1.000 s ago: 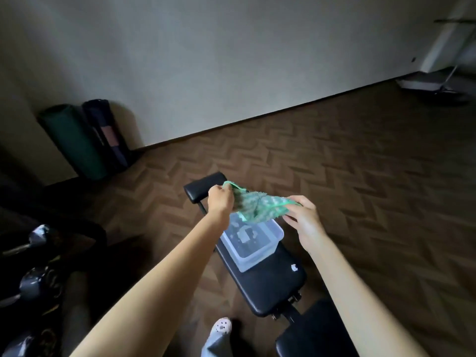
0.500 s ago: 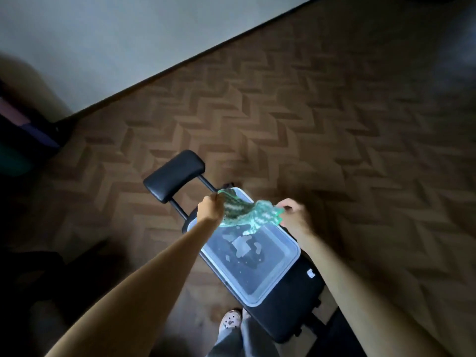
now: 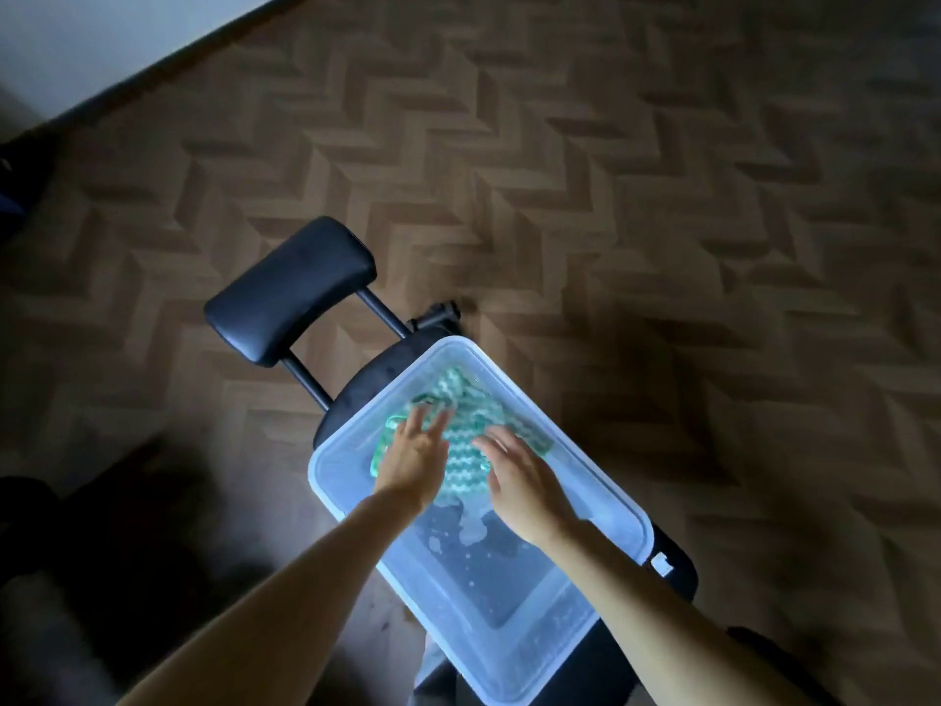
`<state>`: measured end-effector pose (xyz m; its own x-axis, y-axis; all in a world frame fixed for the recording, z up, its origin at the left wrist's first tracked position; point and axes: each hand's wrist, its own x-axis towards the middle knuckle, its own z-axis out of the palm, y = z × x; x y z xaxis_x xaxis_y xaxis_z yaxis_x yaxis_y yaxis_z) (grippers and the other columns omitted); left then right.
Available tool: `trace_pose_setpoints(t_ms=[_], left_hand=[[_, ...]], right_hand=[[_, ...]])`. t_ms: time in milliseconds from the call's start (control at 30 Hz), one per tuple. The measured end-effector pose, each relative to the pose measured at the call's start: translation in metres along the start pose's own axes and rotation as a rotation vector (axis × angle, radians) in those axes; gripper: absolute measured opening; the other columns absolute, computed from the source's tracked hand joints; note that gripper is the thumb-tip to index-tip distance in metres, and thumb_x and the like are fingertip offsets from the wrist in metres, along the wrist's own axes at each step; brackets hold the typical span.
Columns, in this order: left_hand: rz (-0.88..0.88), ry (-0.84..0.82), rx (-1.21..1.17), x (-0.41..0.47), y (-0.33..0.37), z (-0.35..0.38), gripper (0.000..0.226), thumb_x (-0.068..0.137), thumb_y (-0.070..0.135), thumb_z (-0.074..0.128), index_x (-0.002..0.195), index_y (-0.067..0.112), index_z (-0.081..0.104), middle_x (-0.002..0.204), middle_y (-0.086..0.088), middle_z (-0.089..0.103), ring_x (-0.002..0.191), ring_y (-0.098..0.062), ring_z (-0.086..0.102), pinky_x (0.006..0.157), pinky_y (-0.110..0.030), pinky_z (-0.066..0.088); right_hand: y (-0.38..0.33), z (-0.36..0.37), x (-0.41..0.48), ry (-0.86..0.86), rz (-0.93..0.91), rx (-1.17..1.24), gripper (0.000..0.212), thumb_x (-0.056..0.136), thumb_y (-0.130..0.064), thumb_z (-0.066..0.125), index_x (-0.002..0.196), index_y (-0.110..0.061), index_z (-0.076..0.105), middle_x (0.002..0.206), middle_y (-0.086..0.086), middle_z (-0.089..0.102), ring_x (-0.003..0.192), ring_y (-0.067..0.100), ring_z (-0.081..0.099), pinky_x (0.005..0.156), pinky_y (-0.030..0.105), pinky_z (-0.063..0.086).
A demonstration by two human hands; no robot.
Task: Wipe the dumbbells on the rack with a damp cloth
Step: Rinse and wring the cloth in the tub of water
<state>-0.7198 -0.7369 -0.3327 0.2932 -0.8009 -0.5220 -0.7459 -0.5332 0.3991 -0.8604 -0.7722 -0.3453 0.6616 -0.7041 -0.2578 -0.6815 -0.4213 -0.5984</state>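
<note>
Herringbone wood flooring [image 3: 662,196] fills most of the view, with a strip of pale wall [image 3: 76,33] in the top left corner. On the floor stands a black padded bench [image 3: 366,379], its padded roller [image 3: 290,290] held out on two dark bars at the far end. A clear plastic tub [image 3: 509,603] sits lengthwise on the bench seat, overhanging its edges. The green-and-white cloth [image 3: 471,425] lies crumpled in the far half of the tub. The left hand [image 3: 412,458] lies flat on the cloth's left part, fingers straight and spread, gripping nothing. The right hand [image 3: 519,481] rests just beside it on the cloth's near right part, fingers likewise extended and pressing down. Pale patches on the tub bottom near the wrists look like water or foam, though the dim, slightly blurred view leaves that unsure
</note>
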Motion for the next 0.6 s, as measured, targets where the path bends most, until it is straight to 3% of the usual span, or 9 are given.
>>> trace_pose_setpoints(t_ms=[100, 200, 267, 367, 433, 467, 533, 600], left_hand=[[-0.013, -0.153, 0.127, 0.016, -0.01, 0.011, 0.056, 0.1, 0.023, 0.038, 0.149, 0.031, 0.013, 0.155, -0.003, 0.009, 0.138, -0.026, 0.023, 0.106, -0.036, 0.035], [-0.05, -0.146, 0.16, 0.029, -0.015, 0.02, 0.05, 0.097, 0.021, 0.046, 0.144, 0.027, 0.029, 0.141, -0.006, 0.032, 0.121, -0.027, 0.041, 0.096, -0.037, 0.044], [-0.11, -0.149, 0.13, 0.035, -0.014, 0.023, 0.037, 0.097, 0.017, 0.042, 0.133, 0.022, 0.045, 0.131, -0.01, 0.048, 0.115, -0.029, 0.049, 0.092, -0.037, 0.043], [-0.196, -0.187, 0.292, 0.036, -0.011, 0.02, 0.03, 0.096, 0.012, 0.039, 0.123, 0.01, 0.052, 0.126, -0.014, 0.054, 0.118, -0.032, 0.051, 0.093, -0.036, 0.043], [-0.174, -0.19, 0.399, 0.034, -0.012, 0.017, 0.031, 0.097, 0.012, 0.04, 0.126, 0.007, 0.05, 0.129, -0.013, 0.052, 0.122, -0.03, 0.049, 0.096, -0.035, 0.042], [-0.153, -0.196, 0.416, 0.034, -0.012, 0.019, 0.032, 0.097, 0.01, 0.041, 0.127, 0.007, 0.049, 0.129, -0.012, 0.052, 0.122, -0.029, 0.049, 0.097, -0.034, 0.042], [-0.133, -0.216, 0.356, 0.033, -0.01, 0.02, 0.03, 0.096, 0.008, 0.04, 0.123, 0.007, 0.053, 0.127, -0.015, 0.055, 0.119, -0.03, 0.052, 0.095, -0.034, 0.041], [-0.147, -0.212, 0.231, 0.035, -0.01, 0.021, 0.031, 0.093, 0.004, 0.036, 0.113, 0.005, 0.059, 0.121, -0.018, 0.058, 0.112, -0.032, 0.054, 0.087, -0.031, 0.042]], right_hand=[[0.014, 0.021, 0.012, -0.112, 0.123, -0.023, 0.041, 0.098, -0.014, 0.042, 0.138, -0.012, 0.043, 0.14, 0.014, 0.042, 0.129, 0.029, 0.042, 0.106, 0.035, 0.035], [0.016, 0.033, 0.027, -0.072, 0.29, 0.081, 0.054, 0.092, -0.009, 0.054, 0.142, -0.012, 0.034, 0.134, 0.01, 0.047, 0.125, 0.027, 0.043, 0.105, 0.031, 0.034], [0.017, 0.036, 0.036, -0.089, 0.342, 0.063, 0.058, 0.084, -0.002, 0.061, 0.137, -0.013, 0.039, 0.132, 0.009, 0.048, 0.124, 0.026, 0.043, 0.103, 0.031, 0.036], [0.019, 0.032, 0.04, -0.213, 0.364, -0.049, 0.032, 0.087, 0.005, 0.046, 0.116, -0.005, 0.055, 0.121, 0.013, 0.052, 0.116, 0.028, 0.05, 0.095, 0.034, 0.043], [0.021, 0.027, 0.04, -0.257, 0.391, -0.116, 0.016, 0.092, -0.001, 0.045, 0.084, -0.003, 0.059, 0.101, 0.014, 0.061, 0.104, 0.03, 0.059, 0.084, 0.034, 0.048], [0.021, 0.024, 0.04, -0.253, 0.398, -0.156, 0.025, 0.095, -0.01, 0.048, 0.071, -0.005, 0.054, 0.088, 0.013, 0.063, 0.098, 0.03, 0.062, 0.078, 0.034, 0.047], [0.02, 0.019, 0.043, -0.27, 0.416, -0.173, 0.035, 0.097, -0.026, 0.048, 0.076, -0.001, 0.059, 0.083, 0.013, 0.064, 0.094, 0.03, 0.063, 0.075, 0.033, 0.046], [0.019, 0.02, 0.046, -0.311, 0.429, -0.116, 0.024, 0.096, -0.017, 0.049, 0.098, 0.003, 0.063, 0.103, 0.018, 0.065, 0.104, 0.031, 0.06, 0.083, 0.034, 0.046]])
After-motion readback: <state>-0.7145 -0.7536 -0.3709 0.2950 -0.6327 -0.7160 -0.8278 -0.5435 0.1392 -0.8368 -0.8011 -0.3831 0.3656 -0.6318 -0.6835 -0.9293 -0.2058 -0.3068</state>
